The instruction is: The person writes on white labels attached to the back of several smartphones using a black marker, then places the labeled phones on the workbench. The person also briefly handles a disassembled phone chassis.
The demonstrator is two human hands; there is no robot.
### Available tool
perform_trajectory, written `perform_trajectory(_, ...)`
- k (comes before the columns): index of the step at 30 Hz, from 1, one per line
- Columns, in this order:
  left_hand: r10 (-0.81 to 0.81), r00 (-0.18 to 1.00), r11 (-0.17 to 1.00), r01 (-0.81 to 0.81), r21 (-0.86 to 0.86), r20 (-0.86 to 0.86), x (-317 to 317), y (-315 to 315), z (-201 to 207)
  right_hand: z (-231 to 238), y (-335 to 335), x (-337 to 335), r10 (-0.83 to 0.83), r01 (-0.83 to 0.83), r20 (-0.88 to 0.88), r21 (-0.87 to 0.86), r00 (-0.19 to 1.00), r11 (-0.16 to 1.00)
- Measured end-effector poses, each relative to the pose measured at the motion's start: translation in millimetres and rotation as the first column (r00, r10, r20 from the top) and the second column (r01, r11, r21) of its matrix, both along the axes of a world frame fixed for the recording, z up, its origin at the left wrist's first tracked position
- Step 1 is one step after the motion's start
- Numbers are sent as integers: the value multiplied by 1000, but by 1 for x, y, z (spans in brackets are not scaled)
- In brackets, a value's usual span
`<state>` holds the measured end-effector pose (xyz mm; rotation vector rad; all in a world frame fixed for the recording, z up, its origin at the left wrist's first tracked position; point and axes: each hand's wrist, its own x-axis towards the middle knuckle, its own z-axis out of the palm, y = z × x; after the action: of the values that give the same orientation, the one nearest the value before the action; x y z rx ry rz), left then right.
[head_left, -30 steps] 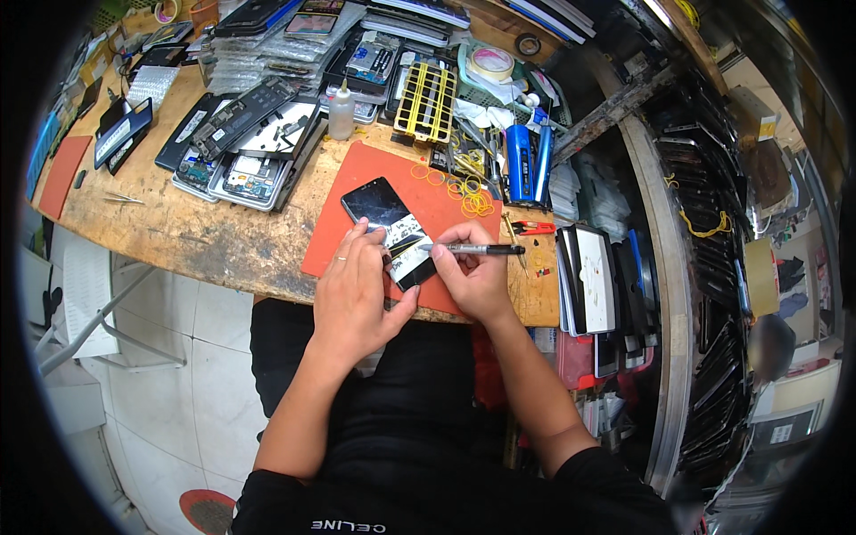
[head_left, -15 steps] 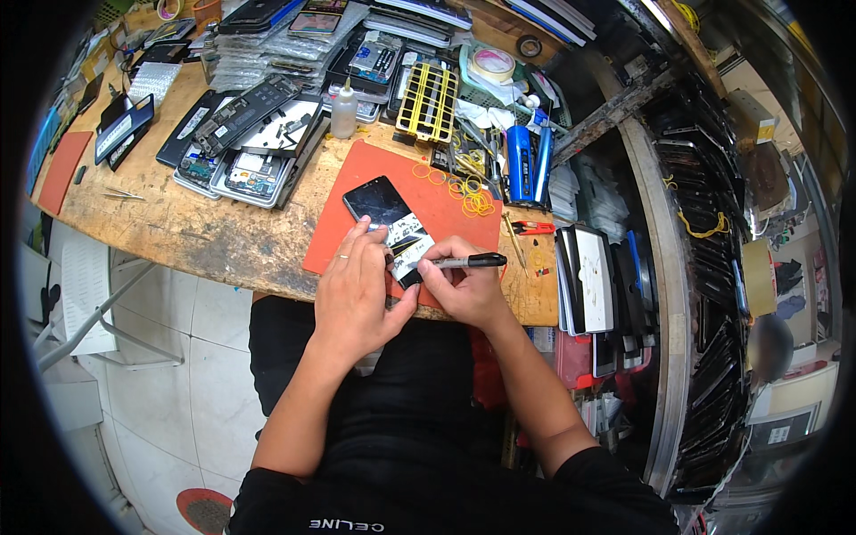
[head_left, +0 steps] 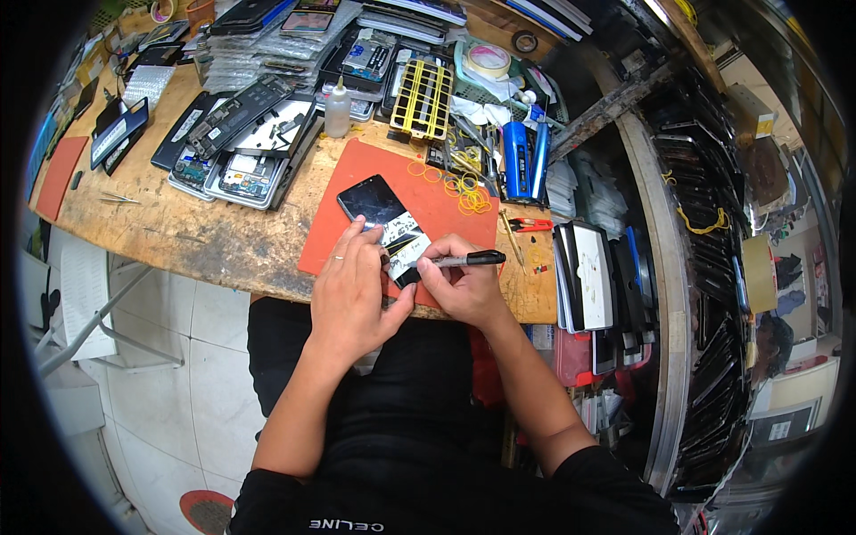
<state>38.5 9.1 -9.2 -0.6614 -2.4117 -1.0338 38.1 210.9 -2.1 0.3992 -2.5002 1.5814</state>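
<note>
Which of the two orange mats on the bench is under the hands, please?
The middle mat, with the phone and yellow rubber bands on it; the other mat lies at far left.

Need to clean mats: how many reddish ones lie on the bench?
2: the large mat under the phone, and the narrow mat at far left. More could be hidden.

Head-worn, the single wide fisheye view looks steeply down and forward from close above the hands [head_left: 349, 290], taking in the wooden counter [head_left: 214, 241] beyond and tiled floor [head_left: 223, 383] at left.
</note>
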Motion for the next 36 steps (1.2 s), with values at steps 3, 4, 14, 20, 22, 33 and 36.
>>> perform_trajectory(3,0,1000,1000,0,-1,3,0,0,0,1,0,1,-1,1,-3,5,1000,1000)
perform_trajectory(4,-1,1000,1000,1,-1,3,0,0,-1,1,0,0,-1,1,-13,8,1000,1000)
perform_trajectory(14,-10,1000,1000,10,13,0,0,0,-1,1,1,1,8,-8,8,-4,1000,1000)
perform_trajectory(20,-5,1000,1000,6,16,-12,0,0,0,-4,1,1,7,-8,-45,-18,999,1000)
perform_trajectory(22,1,1000,1000,-1,10,-4,0,1,0,-4,0,0,8,-7,-56,5,998,1000)
perform_trajectory(33,-4,1000,1000,4,2,-1,1,0,0,-3,-2,-1,-109,111,47,-48,993,993)
perform_trajectory(36,-6,1000,1000,6,-3,-1,0,0,0,-4,-1,-2,-116,117,27,-37,993,992)
